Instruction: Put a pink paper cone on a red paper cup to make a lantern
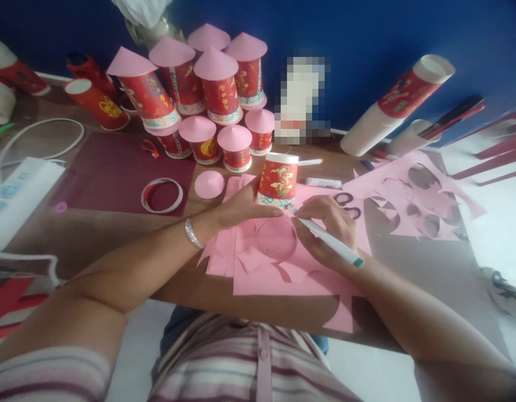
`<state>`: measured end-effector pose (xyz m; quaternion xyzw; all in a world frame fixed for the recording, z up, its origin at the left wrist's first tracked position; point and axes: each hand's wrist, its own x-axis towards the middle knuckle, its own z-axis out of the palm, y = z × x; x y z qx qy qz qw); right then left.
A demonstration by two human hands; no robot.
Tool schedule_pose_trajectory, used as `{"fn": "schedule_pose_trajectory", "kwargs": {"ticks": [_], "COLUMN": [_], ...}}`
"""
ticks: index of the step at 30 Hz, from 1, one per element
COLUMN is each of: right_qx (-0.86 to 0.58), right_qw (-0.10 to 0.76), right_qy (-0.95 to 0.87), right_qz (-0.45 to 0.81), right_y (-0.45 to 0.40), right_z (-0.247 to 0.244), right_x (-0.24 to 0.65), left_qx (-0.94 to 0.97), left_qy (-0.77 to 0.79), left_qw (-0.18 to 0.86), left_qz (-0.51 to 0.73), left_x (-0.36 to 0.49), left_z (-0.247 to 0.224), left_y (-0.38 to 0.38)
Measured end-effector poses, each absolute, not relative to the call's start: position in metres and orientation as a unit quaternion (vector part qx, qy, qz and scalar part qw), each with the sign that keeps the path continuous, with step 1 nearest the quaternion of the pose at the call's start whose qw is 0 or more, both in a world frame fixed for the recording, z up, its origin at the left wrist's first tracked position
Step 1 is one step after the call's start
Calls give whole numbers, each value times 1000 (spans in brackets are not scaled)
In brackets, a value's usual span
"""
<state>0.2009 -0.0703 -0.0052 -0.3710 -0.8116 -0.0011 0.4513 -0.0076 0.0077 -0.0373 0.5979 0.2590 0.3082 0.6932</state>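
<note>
I have the left hand (246, 205) in close on the left side of a red-and-gold paper cup (279, 177), its grip opened only as wide as the cup and holding it, thumb along the lower edge. The right hand (327, 225) has its grip pinched down on a white marker (324, 239) with a green end, and I see the marker's tip right at the cup's lower band, where green markings show. The cup is over a spread of pink paper sheets (258, 283) on the table (180, 296), near its middle. One sheet below the cup shows a circle outline.

Just right of the right hand I've got dark scissor handles (353, 216), and farther right lies a pink sheet with cut-out holes (398, 181). Beyond the cup, to the left, stands a group of red cups with pink cone tops (223, 97). A loose pink cone (210, 184) sits left of the cup, and left of that a white-edged ring (145, 196) rests on a maroon sheet (115, 173)
</note>
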Motion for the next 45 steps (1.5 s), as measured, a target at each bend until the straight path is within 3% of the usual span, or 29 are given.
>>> {"fn": "schedule_pose_trajectory", "kwargs": {"ticks": [15, 31, 45], "right_qx": [-424, -380, -395], "right_qw": [412, 501, 480], "right_qy": [-806, -766, -771], "right_qz": [28, 137, 135], "right_y": [-78, -77, -77], "right_z": [3, 2, 4], "right_x": [204, 204, 205], "left_qx": [590, 595, 628], "left_qy": [244, 211, 228], "left_qw": [695, 706, 647], "left_qz": [330, 320, 367], "left_x": [-7, -9, -5], "left_z": [-40, -45, -42], "left_y": [8, 11, 8]}}
